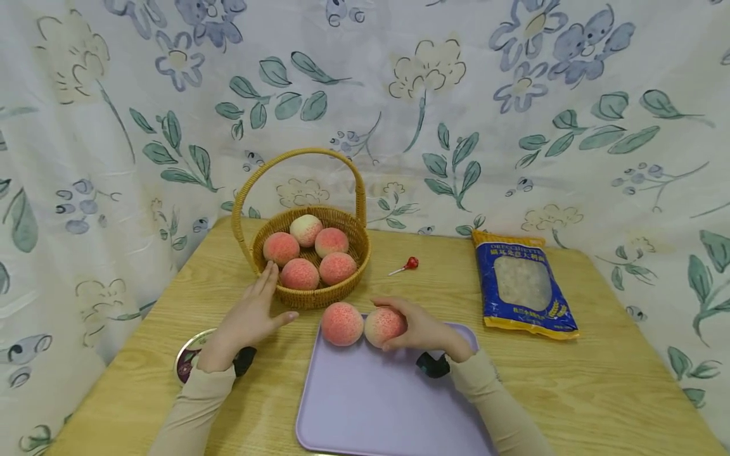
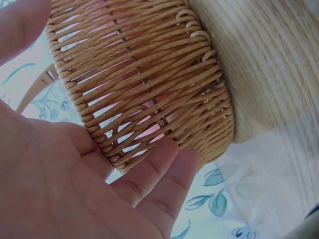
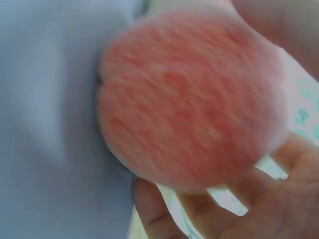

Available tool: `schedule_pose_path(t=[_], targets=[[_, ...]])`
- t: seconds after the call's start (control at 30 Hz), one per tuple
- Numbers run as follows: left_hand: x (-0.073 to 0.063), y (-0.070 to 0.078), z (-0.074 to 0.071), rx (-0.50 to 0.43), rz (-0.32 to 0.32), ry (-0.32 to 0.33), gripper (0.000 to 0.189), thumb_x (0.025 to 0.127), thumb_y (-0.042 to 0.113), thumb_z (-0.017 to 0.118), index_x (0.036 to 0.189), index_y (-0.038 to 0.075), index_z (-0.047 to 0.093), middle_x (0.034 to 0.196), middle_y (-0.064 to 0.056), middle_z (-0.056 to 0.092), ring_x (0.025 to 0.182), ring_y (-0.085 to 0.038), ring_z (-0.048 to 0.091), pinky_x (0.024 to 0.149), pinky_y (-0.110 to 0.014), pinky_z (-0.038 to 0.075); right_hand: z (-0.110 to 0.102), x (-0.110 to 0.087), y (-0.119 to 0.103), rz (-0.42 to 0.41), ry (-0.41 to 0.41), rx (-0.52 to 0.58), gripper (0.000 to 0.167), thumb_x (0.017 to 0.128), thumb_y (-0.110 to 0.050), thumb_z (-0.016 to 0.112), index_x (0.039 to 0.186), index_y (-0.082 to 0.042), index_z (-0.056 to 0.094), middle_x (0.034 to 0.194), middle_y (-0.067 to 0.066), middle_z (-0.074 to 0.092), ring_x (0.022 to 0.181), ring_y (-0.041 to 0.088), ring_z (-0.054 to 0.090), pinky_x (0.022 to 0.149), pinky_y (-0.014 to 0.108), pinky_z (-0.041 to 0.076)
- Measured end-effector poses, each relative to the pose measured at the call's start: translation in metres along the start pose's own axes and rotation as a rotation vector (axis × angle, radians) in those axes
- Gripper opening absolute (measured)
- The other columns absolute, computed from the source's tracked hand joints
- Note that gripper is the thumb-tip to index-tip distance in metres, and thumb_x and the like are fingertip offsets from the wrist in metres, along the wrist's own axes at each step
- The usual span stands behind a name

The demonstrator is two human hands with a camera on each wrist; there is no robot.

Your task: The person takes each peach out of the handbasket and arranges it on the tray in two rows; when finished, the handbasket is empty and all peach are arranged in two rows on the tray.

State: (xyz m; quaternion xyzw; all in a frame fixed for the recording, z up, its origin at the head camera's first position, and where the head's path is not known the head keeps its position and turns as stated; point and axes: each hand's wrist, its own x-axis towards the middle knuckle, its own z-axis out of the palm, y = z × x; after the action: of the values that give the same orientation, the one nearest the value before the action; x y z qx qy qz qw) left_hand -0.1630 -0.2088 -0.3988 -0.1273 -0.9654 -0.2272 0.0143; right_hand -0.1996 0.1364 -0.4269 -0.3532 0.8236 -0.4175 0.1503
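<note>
My right hand (image 1: 419,326) curls its fingers and thumb round a pale pink peach (image 1: 383,327) at the far edge of the lilac tray (image 1: 388,405). Close up, this peach (image 3: 194,99) fills the right wrist view, blurred. A redder peach (image 1: 342,323) sits just left of it on the tray. My left hand (image 1: 248,320) has its fingers extended and its thumb spread, at the front left of the wicker basket (image 1: 327,297). Its fingertips touch the woven wall (image 2: 144,84) in the left wrist view. Several peaches (image 1: 300,274) lie inside the basket.
A red lollipop (image 1: 412,263) lies right of the basket. Farther right is a blue and yellow pasta bag (image 1: 525,285). A round tin or dish (image 1: 185,358) is partly hidden under the left forearm. Behind the wooden table (image 1: 604,392) hangs a floral curtain (image 1: 365,114).
</note>
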Motion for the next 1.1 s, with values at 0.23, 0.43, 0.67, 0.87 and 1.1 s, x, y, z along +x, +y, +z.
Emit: schedule_pose_path(t=[0.23, 0.43, 0.67, 0.87, 1.1], targets=[[0.001, -0.002, 0.000, -0.007, -0.005, -0.006, 0.098, 0.089, 0.040, 0.066, 0.152, -0.009, 0.009, 0.160, -0.029, 0.007, 0.142, -0.053, 0.015, 0.113, -0.065, 0.023, -0.022, 0.000, 0.002, -0.005, 0.051, 0.201, 0.077, 0.085, -0.007, 0.070, 0.151, -0.004, 0.029, 0.152, 0.024, 0.035, 0.136, 0.045, 0.037, 0.104, 0.058, 0.040], [0.000, 0.000, 0.000, -0.011, -0.012, -0.009, 0.098, 0.089, 0.040, 0.066, 0.152, -0.009, 0.010, 0.160, -0.028, 0.006, 0.143, -0.053, 0.015, 0.113, -0.064, 0.023, -0.040, 0.018, -0.007, -0.059, 0.093, 0.273, 0.072, 0.089, -0.001, 0.064, 0.150, -0.002, 0.027, 0.150, 0.027, 0.036, 0.135, 0.049, 0.037, 0.104, 0.060, 0.040], [-0.001, 0.003, -0.002, -0.019, -0.017, -0.009, 0.097, 0.089, 0.039, 0.067, 0.152, -0.009, 0.010, 0.160, -0.029, 0.007, 0.142, -0.054, 0.016, 0.113, -0.064, 0.023, -0.059, 0.061, -0.029, -0.041, 0.091, 0.265, 0.066, 0.093, -0.003, 0.060, 0.150, -0.003, 0.029, 0.151, 0.026, 0.035, 0.137, 0.045, 0.038, 0.109, 0.057, 0.037], [-0.003, 0.002, -0.002, -0.005, -0.013, 0.004, 0.096, 0.089, 0.038, 0.067, 0.151, -0.009, 0.011, 0.159, -0.029, 0.008, 0.141, -0.054, 0.018, 0.113, -0.064, 0.025, -0.068, 0.111, -0.048, 0.030, 0.074, 0.208, 0.062, 0.096, -0.016, 0.059, 0.151, -0.010, 0.031, 0.153, 0.019, 0.036, 0.140, 0.042, 0.035, 0.111, 0.054, 0.037], [-0.004, 0.000, 0.000, 0.003, -0.013, 0.023, 0.096, 0.088, 0.036, 0.068, 0.152, -0.009, 0.012, 0.160, -0.027, 0.009, 0.142, -0.051, 0.021, 0.114, -0.061, 0.026, -0.064, 0.169, -0.058, 0.170, 0.087, 0.122, 0.062, 0.096, -0.031, 0.059, 0.150, -0.014, 0.034, 0.153, 0.017, 0.037, 0.142, 0.036, 0.034, 0.112, 0.051, 0.036]])
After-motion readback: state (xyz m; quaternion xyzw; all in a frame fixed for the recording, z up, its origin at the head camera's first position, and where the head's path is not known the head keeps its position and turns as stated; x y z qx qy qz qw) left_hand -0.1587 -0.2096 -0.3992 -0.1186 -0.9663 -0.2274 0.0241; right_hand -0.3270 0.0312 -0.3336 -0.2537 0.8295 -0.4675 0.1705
